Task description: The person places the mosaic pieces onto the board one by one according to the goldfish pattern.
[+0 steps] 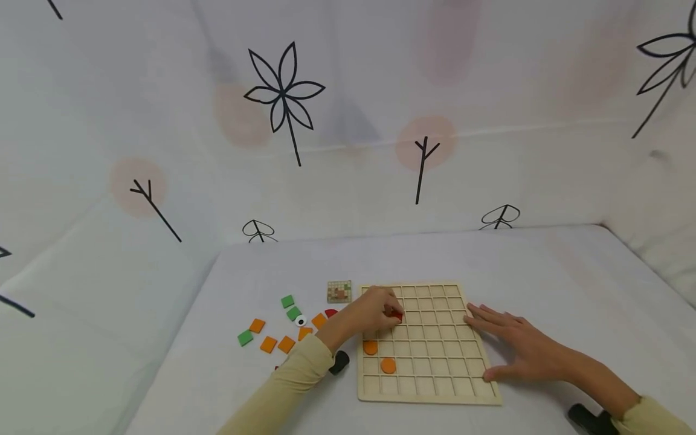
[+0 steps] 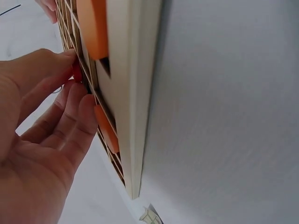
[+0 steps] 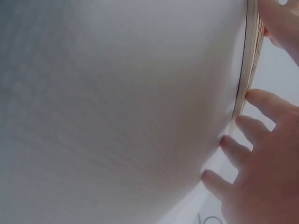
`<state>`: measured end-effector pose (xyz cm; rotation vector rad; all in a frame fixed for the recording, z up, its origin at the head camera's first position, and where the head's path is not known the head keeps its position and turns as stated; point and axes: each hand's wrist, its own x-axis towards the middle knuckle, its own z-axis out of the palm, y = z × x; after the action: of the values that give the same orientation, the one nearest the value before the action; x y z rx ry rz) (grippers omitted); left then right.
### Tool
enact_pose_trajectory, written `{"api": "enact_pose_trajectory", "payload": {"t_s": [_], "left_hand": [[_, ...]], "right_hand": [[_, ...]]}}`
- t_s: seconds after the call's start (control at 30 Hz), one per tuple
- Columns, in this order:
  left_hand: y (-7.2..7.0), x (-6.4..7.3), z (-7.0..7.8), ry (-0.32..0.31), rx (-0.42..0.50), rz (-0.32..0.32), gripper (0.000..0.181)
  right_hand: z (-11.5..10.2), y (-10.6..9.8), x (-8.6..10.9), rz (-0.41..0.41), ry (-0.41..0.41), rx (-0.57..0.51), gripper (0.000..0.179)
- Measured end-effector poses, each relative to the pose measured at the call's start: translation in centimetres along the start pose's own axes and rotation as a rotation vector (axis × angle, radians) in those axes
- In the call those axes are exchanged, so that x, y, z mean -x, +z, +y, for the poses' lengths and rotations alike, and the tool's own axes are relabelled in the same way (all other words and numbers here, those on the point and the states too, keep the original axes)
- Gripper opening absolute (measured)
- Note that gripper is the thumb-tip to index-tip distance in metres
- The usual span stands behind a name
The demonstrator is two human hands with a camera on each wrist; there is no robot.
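Note:
A light wooden grid board (image 1: 435,350) lies flat on the white-covered table. My left hand (image 1: 375,309) reaches over its left part and pinches a small red piece (image 2: 77,71) between thumb and fingers, right at the grid. Two orange round pieces, one (image 1: 370,347) near the left edge and another (image 1: 388,365) slightly nearer to me, sit in cells of the board. On the other side, my right hand (image 1: 524,349) has its fingers spread, with fingertips and thumb along the board's right edge. The cells under my left hand are partly hidden.
Left of the board lie several orange square tiles (image 1: 268,344), several green tiles (image 1: 245,338), a white disc with a black dot (image 1: 301,321) and a red piece (image 1: 331,313). A small patterned card (image 1: 339,292) lies at the board's far left corner.

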<state>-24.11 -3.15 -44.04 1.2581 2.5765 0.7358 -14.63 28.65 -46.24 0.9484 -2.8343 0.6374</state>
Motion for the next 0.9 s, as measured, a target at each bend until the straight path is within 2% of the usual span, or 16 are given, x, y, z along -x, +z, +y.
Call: {"api": "enact_pose_trajectory", "payload": {"t_s": [0.17, 0.3, 0.43, 0.57, 0.9], "left_hand": [[0.0, 0.0, 0.0, -0.006, 0.001, 0.012, 0.017], [0.2, 0.0, 0.1, -0.036, 0.028, 0.018, 0.017], [0.3, -0.2, 0.4, -0.062, 0.066, 0.047, 0.010], [0.5, -0.4, 0.6, -0.054, 0.065, 0.079, 0.005], [0.4, 0.1, 1.1, -0.135, 0.120, 0.054, 0.010]], "right_hand": [[0.0, 0.1, -0.1, -0.009, 0.019, -0.010, 0.089], [-0.1, 0.1, -0.1, -0.024, 0.035, -0.033, 0.090], [-0.1, 0.0, -0.1, -0.027, 0.025, -0.038, 0.090], [-0.1, 0.0, -0.1, -0.031, 0.020, -0.045, 0.090], [-0.4, -0.2, -0.5, -0.082, 0.075, -0.069, 0.094]]}}
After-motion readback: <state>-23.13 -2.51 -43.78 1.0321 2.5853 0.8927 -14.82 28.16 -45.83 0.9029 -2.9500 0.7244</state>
